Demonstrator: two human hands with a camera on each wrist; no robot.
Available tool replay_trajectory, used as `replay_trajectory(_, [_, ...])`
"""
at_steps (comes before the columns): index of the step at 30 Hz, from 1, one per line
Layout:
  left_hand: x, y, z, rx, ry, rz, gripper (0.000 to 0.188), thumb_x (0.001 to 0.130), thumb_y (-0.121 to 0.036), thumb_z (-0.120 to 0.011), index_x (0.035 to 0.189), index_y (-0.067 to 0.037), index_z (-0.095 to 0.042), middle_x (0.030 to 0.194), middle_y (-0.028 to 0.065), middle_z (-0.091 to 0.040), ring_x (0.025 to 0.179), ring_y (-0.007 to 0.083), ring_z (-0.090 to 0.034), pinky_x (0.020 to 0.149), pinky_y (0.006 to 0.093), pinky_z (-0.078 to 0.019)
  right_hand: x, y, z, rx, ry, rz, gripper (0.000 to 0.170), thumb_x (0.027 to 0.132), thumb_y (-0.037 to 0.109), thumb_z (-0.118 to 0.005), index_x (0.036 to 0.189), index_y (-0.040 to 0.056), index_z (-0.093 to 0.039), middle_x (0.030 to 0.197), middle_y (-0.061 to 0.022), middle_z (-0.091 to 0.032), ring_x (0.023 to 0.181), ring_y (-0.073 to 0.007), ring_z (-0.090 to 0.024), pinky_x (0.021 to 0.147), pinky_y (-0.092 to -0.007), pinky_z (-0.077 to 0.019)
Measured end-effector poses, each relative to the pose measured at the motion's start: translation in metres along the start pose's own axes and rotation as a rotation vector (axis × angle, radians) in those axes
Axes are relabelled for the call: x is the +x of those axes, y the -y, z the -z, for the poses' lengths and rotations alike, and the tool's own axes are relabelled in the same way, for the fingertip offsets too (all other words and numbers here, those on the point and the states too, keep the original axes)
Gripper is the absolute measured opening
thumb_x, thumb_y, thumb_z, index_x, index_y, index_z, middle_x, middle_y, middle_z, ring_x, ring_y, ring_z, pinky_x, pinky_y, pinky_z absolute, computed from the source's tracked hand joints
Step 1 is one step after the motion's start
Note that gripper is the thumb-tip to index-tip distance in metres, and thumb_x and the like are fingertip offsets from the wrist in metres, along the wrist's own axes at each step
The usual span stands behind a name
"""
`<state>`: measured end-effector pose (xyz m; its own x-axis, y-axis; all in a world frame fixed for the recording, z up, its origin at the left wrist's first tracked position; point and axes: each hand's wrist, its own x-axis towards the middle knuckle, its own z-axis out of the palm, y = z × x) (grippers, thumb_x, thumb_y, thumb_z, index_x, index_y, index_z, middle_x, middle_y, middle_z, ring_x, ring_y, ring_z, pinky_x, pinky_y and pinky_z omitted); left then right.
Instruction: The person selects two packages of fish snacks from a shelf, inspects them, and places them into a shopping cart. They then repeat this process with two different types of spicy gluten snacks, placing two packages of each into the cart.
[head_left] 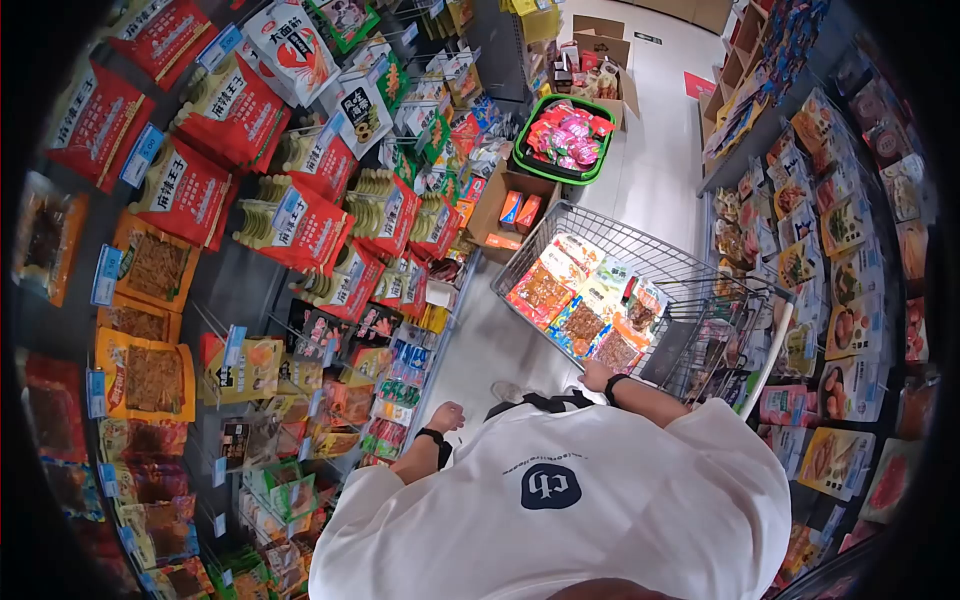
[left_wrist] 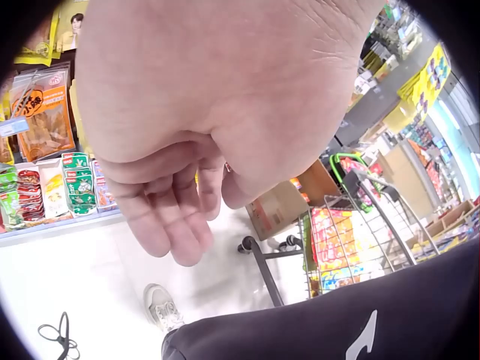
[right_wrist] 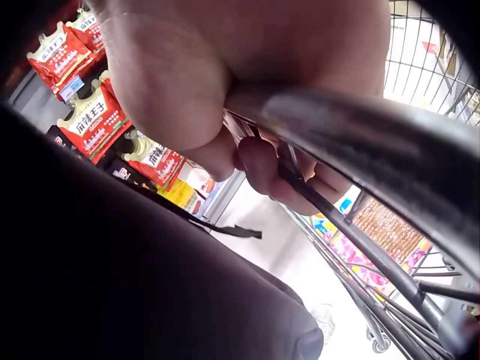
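Note:
My right hand (head_left: 597, 376) grips the near side rim of a metal shopping cart (head_left: 632, 228). Up close in the right wrist view, its fingers (right_wrist: 261, 163) curl around a dark rail (right_wrist: 360, 142). Several flat snack packets (head_left: 583, 325) lie in the cart's basket, on the side by that hand. My left hand (head_left: 447, 417) hangs beside the shelves with nothing in it. In the left wrist view its fingers (left_wrist: 180, 225) are loosely bent, above the floor. Small red and green packets (head_left: 393, 398) on the low shelf are nearest to it.
Hanging snack bags (head_left: 300, 220) line the left shelves; more packets (head_left: 850, 280) line the right. Beyond the cart stand an open carton (head_left: 490, 212) and a green-rimmed basket (head_left: 520, 160) of pink packets. Cardboard boxes (head_left: 628, 85) stand farther along the aisle.

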<state>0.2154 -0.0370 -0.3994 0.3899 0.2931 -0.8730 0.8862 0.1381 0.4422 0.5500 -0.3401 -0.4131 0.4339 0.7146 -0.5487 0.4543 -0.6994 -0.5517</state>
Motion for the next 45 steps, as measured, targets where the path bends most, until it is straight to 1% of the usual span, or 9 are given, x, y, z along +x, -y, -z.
replay_trajectory(6, [-0.014,-0.012,-0.031,0.062,-0.032,-0.106,0.028,0.093,-0.023,-0.052,0.113,-0.003,-0.054,0.089,0.0126,-0.066,0.072,0.0197,-0.066,0.06,0.0309,-0.0521,-0.003,0.005,-0.016,0.009,-0.005,0.116,0.046,0.079,0.021,-0.067,0.119,0.0009,-0.055,0.102,-0.0286,-0.063,0.1,-0.0421,-0.061,0.089,-0.0471,-0.0482])
replay_trajectory(14, [-0.051,-0.063,-0.082,0.088,-0.136,-0.301,0.025,0.092,-0.018,-0.052,0.109,0.0,-0.056,0.085,0.0111,-0.065,0.07,0.0179,-0.064,0.063,0.0295,-0.0516,-0.016,0.016,-0.016,0.071,0.022,0.071,0.038,0.079,0.016,-0.064,0.111,-0.0047,-0.058,0.096,-0.0288,-0.064,0.095,-0.0412,-0.063,0.083,-0.0463,-0.0503])
replay_trajectory(22, [-0.047,-0.05,-0.106,0.095,-0.122,-0.343,0.028,0.091,-0.02,-0.055,0.109,0.001,-0.059,0.086,0.0093,-0.063,0.072,0.0165,-0.062,0.065,0.0302,-0.0511,-0.042,0.014,-0.033,0.012,0.056,0.104,0.039,0.079,0.014,-0.062,0.113,-0.0054,-0.056,0.098,-0.0299,-0.064,0.096,-0.0407,-0.063,0.085,-0.0458,-0.0504])
replay_trajectory(24, [-0.046,-0.044,-0.107,0.31,-0.195,-0.4,0.032,0.088,-0.022,-0.055,0.112,-0.001,-0.06,0.095,0.018,-0.067,0.091,0.0315,-0.066,0.081,0.0387,-0.0512,-0.048,0.015,-0.041,0.02,0.031,0.156,0.039,0.08,0.014,-0.062,0.113,-0.0055,-0.056,0.098,-0.0303,-0.063,0.096,-0.041,-0.063,0.084,-0.046,-0.0504])
replay_trajectory(27, [-0.065,-0.06,-0.107,0.373,-0.272,-0.445,0.033,0.088,-0.023,-0.054,0.114,-0.003,-0.061,0.102,0.0201,-0.066,0.102,0.0361,-0.062,0.089,0.0416,-0.048,-0.06,0.023,-0.045,0.003,0.079,0.134,0.044,0.082,0.014,-0.064,0.119,-0.0057,-0.051,0.098,-0.0311,-0.063,0.095,-0.042,-0.063,0.083,-0.0468,-0.0507])
replay_trajectory(34, [-0.077,-0.077,-0.115,0.514,-0.378,-0.52,0.038,0.085,-0.017,-0.055,0.121,-0.005,-0.055,0.126,0.0167,-0.056,0.116,0.0323,-0.054,0.095,0.0417,-0.0451,-0.072,0.022,-0.081,-0.087,0.074,0.218,0.047,0.079,0.013,-0.066,0.121,-0.0022,-0.051,0.094,-0.029,-0.064,0.092,-0.0421,-0.064,0.08,-0.0471,-0.0521])
replay_trajectory(36, [-0.083,-0.087,-0.117,0.528,-0.32,-0.578,0.049,0.083,-0.014,-0.055,0.131,-0.008,-0.047,0.141,0.0171,-0.042,0.13,0.0332,-0.04,0.102,0.0441,-0.0396,-0.072,0.016,-0.097,-0.121,0.094,0.188,0.046,0.079,0.016,-0.067,0.118,-0.0016,-0.053,0.094,-0.0289,-0.064,0.091,-0.042,-0.064,0.08,-0.0477,-0.0523])
replay_trajectory(40, [-0.065,-0.084,-0.123,0.661,-0.473,-0.824,0.057,0.082,-0.008,-0.049,0.138,-0.009,-0.041,0.144,0.0151,-0.04,0.136,0.0333,-0.033,0.11,0.0505,-0.0294,-0.088,0.03,-0.106,-0.13,0.105,0.153,0.04,0.079,0.015,-0.065,0.114,-0.0024,-0.056,0.094,-0.0296,-0.064,0.093,-0.0423,-0.063,0.084,-0.049,-0.0496])
replay_trajectory(45, [-0.02,-0.046,-0.125,0.934,-0.402,-0.64,0.047,0.085,-0.012,-0.047,0.132,-0.011,-0.051,0.136,0.0127,-0.05,0.133,0.0292,-0.038,0.114,0.0563,-0.0149,-0.11,0.058,-0.103,-0.103,0.254,0.158,0.051,0.079,0.015,-0.068,0.124,-0.0034,-0.051,0.099,-0.03,-0.063,0.096,-0.0433,-0.062,0.087,-0.0477,-0.0487])
